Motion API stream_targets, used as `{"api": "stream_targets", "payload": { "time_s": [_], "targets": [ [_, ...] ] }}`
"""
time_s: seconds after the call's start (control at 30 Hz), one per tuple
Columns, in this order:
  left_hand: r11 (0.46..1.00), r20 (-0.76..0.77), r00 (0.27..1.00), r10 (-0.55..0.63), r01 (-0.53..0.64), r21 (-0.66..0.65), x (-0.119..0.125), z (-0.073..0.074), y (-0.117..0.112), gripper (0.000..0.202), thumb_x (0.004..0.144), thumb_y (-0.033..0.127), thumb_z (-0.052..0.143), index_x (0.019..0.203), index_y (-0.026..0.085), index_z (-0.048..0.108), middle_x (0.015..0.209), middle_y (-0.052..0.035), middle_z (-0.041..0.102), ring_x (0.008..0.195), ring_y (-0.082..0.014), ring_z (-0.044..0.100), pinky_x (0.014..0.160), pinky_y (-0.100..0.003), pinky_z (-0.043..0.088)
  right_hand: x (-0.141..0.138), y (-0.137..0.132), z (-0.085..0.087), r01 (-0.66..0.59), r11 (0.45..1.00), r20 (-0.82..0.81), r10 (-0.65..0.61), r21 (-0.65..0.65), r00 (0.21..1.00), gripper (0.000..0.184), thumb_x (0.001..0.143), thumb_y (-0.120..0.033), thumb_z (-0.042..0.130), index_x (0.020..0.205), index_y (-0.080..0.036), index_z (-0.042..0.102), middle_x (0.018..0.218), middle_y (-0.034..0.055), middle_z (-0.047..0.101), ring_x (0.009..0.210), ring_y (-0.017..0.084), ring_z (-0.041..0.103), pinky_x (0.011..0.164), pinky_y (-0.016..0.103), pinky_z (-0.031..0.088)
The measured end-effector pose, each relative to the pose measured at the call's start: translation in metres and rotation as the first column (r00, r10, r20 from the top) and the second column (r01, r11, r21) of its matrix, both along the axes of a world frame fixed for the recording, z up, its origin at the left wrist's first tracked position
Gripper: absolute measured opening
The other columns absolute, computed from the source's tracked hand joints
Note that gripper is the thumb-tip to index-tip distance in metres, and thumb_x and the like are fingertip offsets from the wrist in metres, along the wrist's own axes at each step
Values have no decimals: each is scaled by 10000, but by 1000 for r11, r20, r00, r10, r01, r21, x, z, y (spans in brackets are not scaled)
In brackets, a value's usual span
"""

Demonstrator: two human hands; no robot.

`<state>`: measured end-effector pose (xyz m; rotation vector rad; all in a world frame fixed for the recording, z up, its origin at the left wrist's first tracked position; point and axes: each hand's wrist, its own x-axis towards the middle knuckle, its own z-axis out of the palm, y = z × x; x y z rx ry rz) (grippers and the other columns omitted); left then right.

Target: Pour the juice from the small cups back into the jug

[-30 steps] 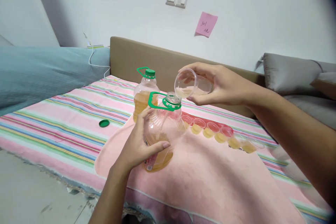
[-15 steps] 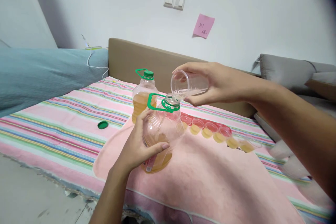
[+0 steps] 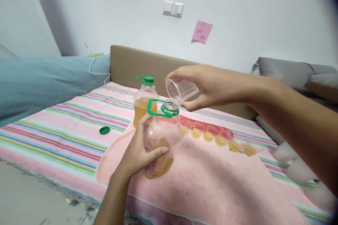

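Fingers of the right hand [image 3: 211, 85] held a tilted clear cup [image 3: 188, 89], its rim by the neck of an open bottle [image 3: 166, 132], frame centre | left hand [image 3: 139, 152] clasped that bottle's side | capped bottle [image 3: 141, 107] stood behind, left of centre | cups of yellow liquid [image 3: 209, 136] stood right of centre

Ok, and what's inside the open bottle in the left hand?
Amber liquid shows low in the open bottle, with see-through space above. The left hand covers part of one side; contents behind it can't be seen.
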<state>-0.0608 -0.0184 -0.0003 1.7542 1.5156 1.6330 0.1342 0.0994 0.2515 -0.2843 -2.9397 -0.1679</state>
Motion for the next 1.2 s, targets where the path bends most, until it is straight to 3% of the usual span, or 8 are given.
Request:
{"api": "stream_targets", "payload": {
  "time_s": [0.13, 0.23, 0.4, 0.53, 0.63, 0.83, 1.03, 1.2],
  "targets": [
    [996, 83, 996, -20, 12, 93, -4, -3, 1, 1007, 905, 839, 700, 1626, 265, 294, 1728, -221, 347, 1665, -422, 289, 1361, -662, 230, -3, -1, 4, 2, 999, 6, -2, -34, 1000, 559, 792, -377, 846, 1318, -246, 712, 1366, 84, 745, 1223, 326, 677, 1017, 428, 538],
    [966, 192, 980, 47, -93, 241, -5, 9, 1, 912, 948, 847, 631, 1610, 299, 323, 1739, -184, 363, 1664, -366, 316, 1377, -597, 229, -5, -1, 6, 4, 998, 7, -3, -62, 1000, 535, 747, -315, 872, 1259, -255, 732, 1313, 76, 756, 1186, 323, 682, 989, 421, 541],
    [883, 250, 956, 155, -247, 399, 5, 64, -5, 736, 970, 660, 761, 1514, 295, 426, 1613, -156, 513, 1558, -319, 478, 1347, -542, 323, -8, -1, 6, 19, 999, 13, -18, -48, 1000, 524, 757, -321, 863, 1254, -240, 718, 1295, 93, 741, 1134, 309, 683, 929, 408, 537],
    [926, 135, 984, 119, -159, 341, 17, 105, -1, 834, 896, 547, 878, 1530, 297, 397, 1578, -139, 545, 1534, -324, 499, 1315, -547, 379, -9, -4, 7, 31, 999, 39, -29, -37, 999, 465, 760, -316, 852, 1194, -219, 717, 1247, 107, 717, 1063, 298, 677, 855, 398, 531],
    [966, 99, 991, 88, -110, 235, 18, 122, 11, 993, 806, 535, 938, 1566, 285, 349, 1567, -165, 539, 1518, -356, 510, 1290, -590, 402, -10, -7, 9, 36, 999, 50, -35, -25, 998, 410, 750, -285, 844, 1132, -209, 717, 1225, 108, 699, 1031, 282, 669, 832, 383, 519],
    [988, 158, 986, -49, 25, 151, 18, 135, 31, 1042, 761, 483, 948, 1568, 279, 320, 1420, -163, 624, 1449, -395, 569, 1142, -578, 545, -11, -10, 11, 4, 999, 71, 0, -48, 997, 315, 730, -178, 803, 1032, -211, 717, 1147, 73, 688, 966, 243, 651, 789, 357, 485],
    [992, 174, 984, -31, 9, 128, 19, 138, 34, 1023, 759, 493, 922, 1557, 255, 328, 1311, -142, 667, 1324, -377, 658, 991, -515, 606, -10, -9, 12, 18, 999, 81, -14, -44, 997, 303, 758, -201, 790, 1052, -217, 718, 1062, 51, 650, 893, 220, 622, 773, 362, 463],
    [990, 191, 981, -23, -4, 138, 18, 137, 35, 1020, 761, 485, 932, 1560, 269, 335, 1293, -128, 682, 1342, -374, 658, 969, -486, 618, -9, -5, 12, -7, 997, 76, 13, -83, 997, 315, 773, -238, 799, 1078, -232, 721, 1055, 41, 662, 890, 215, 622, 764, 352, 471]
  ]
}}
